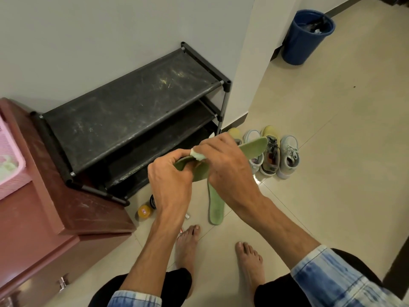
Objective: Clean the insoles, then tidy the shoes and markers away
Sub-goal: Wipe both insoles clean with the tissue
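Note:
A green insole [254, 145] is held in the air in front of the shoe rack. My left hand [170, 173] grips its near end from below. My right hand [223, 158] pinches a small pale wipe [198, 155] and presses it on the insole's top side. A second green insole [215, 204] lies flat on the floor under my hands. Several pale sneakers [272, 151] stand in a row on the tiles beside the rack, partly hidden by the raised insole.
A dusty black shoe rack [132, 107] stands against the wall, a maroon cabinet [55, 207] with a pink basket [11, 156] at its left. A yellow-capped bottle [144, 212] stands by the rack. A blue bin [306, 36] is far right. My bare feet [188, 247] stand below.

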